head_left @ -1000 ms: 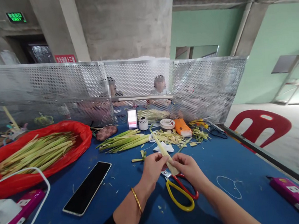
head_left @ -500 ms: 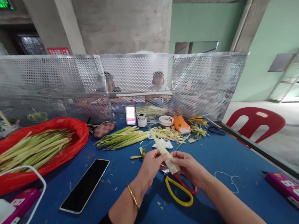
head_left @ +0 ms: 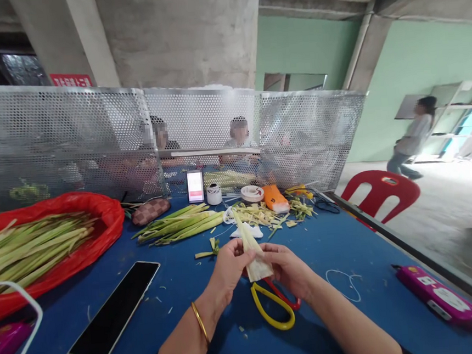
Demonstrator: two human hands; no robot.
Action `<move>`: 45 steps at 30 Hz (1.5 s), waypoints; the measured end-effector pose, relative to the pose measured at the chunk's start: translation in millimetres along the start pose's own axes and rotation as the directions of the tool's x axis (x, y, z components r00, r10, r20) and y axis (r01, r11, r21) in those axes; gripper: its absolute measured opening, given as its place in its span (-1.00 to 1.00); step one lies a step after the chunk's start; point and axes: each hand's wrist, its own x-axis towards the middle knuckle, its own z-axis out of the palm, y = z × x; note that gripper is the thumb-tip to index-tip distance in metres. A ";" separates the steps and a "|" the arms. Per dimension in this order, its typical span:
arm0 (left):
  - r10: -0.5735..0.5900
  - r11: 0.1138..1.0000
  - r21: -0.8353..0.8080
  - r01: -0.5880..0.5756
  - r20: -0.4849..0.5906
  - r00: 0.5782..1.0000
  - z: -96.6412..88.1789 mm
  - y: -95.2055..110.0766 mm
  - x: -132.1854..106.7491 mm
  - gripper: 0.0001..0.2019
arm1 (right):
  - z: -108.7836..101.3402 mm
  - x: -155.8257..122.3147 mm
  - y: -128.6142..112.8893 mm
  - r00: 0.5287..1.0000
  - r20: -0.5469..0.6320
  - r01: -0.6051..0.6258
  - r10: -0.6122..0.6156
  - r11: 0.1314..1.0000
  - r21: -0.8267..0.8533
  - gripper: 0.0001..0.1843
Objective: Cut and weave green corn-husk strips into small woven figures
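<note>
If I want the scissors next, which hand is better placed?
Probably the right hand: it is close to the scissors' red handle, while the left hand is farther away. Both hands hold the pale leaf strip, so the right would have to let go first.

The left hand point(head_left: 228, 263) and the right hand point(head_left: 288, 266) faced each other close together near the middle, fingers point(head_left: 273, 247) bent and thumbs point(head_left: 247, 259) pinching; the left forearm point(head_left: 187, 333) slanted in from the near left, the right forearm point(head_left: 347, 311) from the near right
</note>
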 end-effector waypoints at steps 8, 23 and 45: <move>-0.035 0.999 0.015 0.034 0.044 0.998 -0.2 -4.5 0.2 -0.76 | 0.3 2.8 4.3 0.999 -0.040 0.031 -0.031 0.999 0.012 -0.60; -0.132 0.985 -0.120 0.121 -0.091 0.987 -3.1 -13.3 6.6 -0.65 | 0.6 5.3 5.1 0.912 -0.274 0.260 -0.306 0.947 -0.190 -0.50; -0.110 0.951 -0.306 0.045 -0.198 0.974 -6.1 -15.4 15.5 -0.69 | -15.4 2.4 -11.3 0.935 -0.165 0.175 -0.315 0.812 -0.557 -0.66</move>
